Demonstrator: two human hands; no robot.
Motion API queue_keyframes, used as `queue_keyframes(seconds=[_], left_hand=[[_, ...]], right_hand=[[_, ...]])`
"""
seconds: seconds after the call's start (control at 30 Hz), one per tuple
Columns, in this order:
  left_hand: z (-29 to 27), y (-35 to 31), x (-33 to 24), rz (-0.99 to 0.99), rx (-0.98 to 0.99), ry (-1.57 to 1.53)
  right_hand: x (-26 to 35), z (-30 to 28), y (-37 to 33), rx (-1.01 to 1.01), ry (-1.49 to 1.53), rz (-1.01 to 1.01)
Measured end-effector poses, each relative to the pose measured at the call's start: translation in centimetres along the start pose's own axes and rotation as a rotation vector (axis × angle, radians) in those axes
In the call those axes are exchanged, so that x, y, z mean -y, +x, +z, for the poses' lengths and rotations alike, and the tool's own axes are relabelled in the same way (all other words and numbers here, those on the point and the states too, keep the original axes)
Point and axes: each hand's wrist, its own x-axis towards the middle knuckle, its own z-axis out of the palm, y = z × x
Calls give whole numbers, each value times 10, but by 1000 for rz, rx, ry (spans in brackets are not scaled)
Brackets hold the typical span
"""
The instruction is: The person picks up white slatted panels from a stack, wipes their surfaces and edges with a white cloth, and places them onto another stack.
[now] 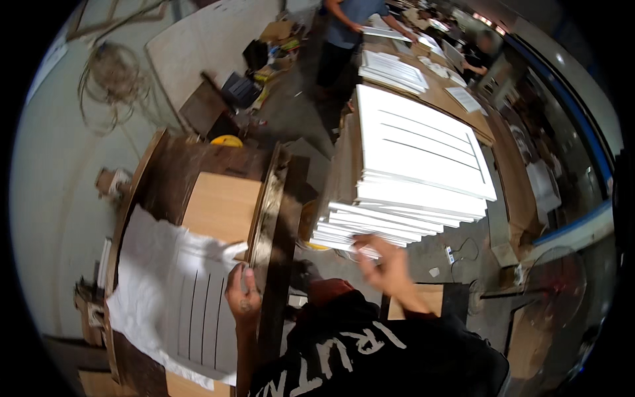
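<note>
All positions are given relative to the stack of white panels (423, 139). Nearest, to the lower left of the stack, one left hand (243, 294) is observed at the right edge of one grooved panel (198, 317). Its thumb and fingers are bent and held close together; whether anything is pinched cannot be told. Three dark grooves are counted on this panel, which is laid on one rumpled white cloth (140, 264). The cloth is spread over a dark workbench (162, 162), left of the stack, where one bare beige board (221, 205) is also exposed.

One right hand (390, 271) is found at the near lower edge of the stack. It is blurred; the fingers are partly spread, with the fingertips at the panel edges, and a firm pinch cannot be confirmed. More than ten panels are layered unevenly in the stack; an exact count is prevented by overlap. Right of the stack, one fan (555, 288) is noted.

Beyond the stack, a second, lower pile of white panels (393, 71) is set on a long table (433, 92), with one person (347, 30) standing alongside. Far left of the stack, one dark box-like container (240, 90) is seen; its contents cannot be made out.
</note>
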Motion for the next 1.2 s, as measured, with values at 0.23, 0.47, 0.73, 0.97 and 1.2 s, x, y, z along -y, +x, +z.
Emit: queue_keyframes(seconds=[0.23,0.47,0.73,0.97,1.2], left_hand=[[77,129,-154,160,516,-257],[150,174,-205,-279,691,-53],[82,137,-174,-34,458,-395],[-132,99,-53,-407,-51,-557],[-331,-19,136,-562,-747,-753]], right_hand=[[-85,-205,30,-804,-793,148],[-196,-278,56,-156,-106,449],[-107,-246,53,-309,60,307],[29,-81,98,-198,540,-170],[166,196,126,344,708,43]])
